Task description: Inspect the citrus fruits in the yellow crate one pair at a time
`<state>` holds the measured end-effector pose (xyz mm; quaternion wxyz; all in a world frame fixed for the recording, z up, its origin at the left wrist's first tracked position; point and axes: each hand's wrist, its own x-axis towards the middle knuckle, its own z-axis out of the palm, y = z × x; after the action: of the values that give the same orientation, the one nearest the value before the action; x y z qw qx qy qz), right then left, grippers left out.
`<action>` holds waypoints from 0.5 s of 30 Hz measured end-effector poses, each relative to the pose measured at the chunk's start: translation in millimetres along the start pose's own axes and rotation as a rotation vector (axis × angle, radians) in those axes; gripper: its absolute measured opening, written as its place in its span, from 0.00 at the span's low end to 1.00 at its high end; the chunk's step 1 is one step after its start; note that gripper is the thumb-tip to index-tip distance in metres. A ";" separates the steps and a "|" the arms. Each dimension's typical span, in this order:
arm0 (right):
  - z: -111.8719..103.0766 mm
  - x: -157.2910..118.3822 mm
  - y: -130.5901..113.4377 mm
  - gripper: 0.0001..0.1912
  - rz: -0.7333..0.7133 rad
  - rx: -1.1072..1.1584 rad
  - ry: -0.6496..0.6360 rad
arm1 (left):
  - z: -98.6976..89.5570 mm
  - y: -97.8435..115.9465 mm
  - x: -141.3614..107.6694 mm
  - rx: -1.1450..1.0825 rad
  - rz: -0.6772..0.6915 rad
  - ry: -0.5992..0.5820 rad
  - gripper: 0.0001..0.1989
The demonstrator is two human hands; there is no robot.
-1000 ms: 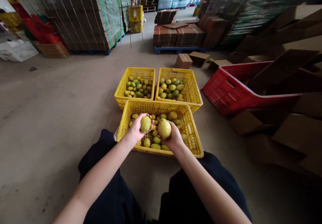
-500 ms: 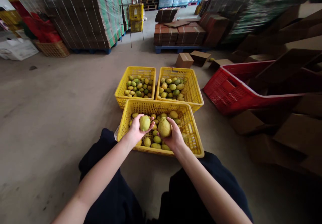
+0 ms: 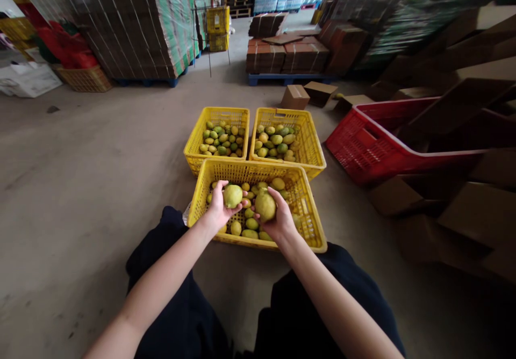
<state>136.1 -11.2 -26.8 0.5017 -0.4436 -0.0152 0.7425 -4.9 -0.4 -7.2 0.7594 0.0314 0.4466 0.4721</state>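
Note:
My left hand (image 3: pixel 218 205) is closed round a yellow-green lemon (image 3: pixel 233 196), with the thumb on its upper side. In my right hand (image 3: pixel 281 217) is a larger, rounder lemon (image 3: pixel 265 206), with the fingers wrapped beneath and beside it. Both fruits are held side by side, a little apart, over the near yellow crate (image 3: pixel 314 229). Inside that crate lie several more lemons (image 3: pixel 236 228), partly hidden by my hands. Behind it stand a left yellow crate (image 3: pixel 192 147) and a right yellow crate (image 3: pixel 316 146), each holding several green and yellow lemons.
To the right is a red crate (image 3: pixel 350 149) among loose cardboard boxes (image 3: pixel 479 216). Farther off, bundled cardboard (image 3: pixel 266 57) sits on a blue pallet (image 3: pixel 268 79). A wrapped stack (image 3: pixel 133 31) rises at the back left, beside a woven basket (image 3: pixel 86 79).
Both lemons have turned in my hands and show different sides. The hands have shifted only slightly over the near crate; the crates have not moved.

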 end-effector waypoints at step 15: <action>-6.1 7.1 0.9 0.14 0.094 0.004 0.130 | 3.9 -7.3 6.3 -0.162 -0.061 -0.046 0.16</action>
<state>138.9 -8.8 -35.5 0.4670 -0.4901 0.0399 0.7349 3.8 1.8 -12.4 0.7837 -0.0327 0.3901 0.4823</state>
